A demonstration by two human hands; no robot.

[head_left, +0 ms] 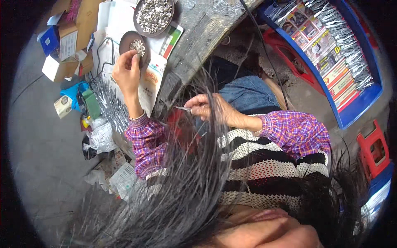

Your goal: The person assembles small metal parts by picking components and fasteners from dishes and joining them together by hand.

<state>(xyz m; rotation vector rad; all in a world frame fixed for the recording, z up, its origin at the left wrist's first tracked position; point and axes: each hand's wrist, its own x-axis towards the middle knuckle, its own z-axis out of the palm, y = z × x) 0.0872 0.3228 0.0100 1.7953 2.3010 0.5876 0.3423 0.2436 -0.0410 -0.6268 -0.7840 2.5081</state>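
My left hand (127, 75) is at the near edge of a small brown dish (123, 41) holding small silvery metal bits (137, 48). Its thumb and forefinger are pinched together beside those bits; whatever lies between them is too small to make out. Above my lap, my right hand (213, 109) grips a slim silvery metal piece (183, 108) between thumb and fingers, its tip pointing left. Loose strands of hair cross in front of this hand and hide part of it. A larger round bowl (154, 15), filled with small grey metal parts, stands behind the dish.
Printed paper (154, 78) covers part of the worn bench (202, 29). Many thin metal pieces (109, 103) lie heaped at its left side, near cardboard boxes (78, 29) and plastic bags (101, 136). At right, a blue tray (345, 118) holds rows of silvery pieces beside red stools (373, 146).
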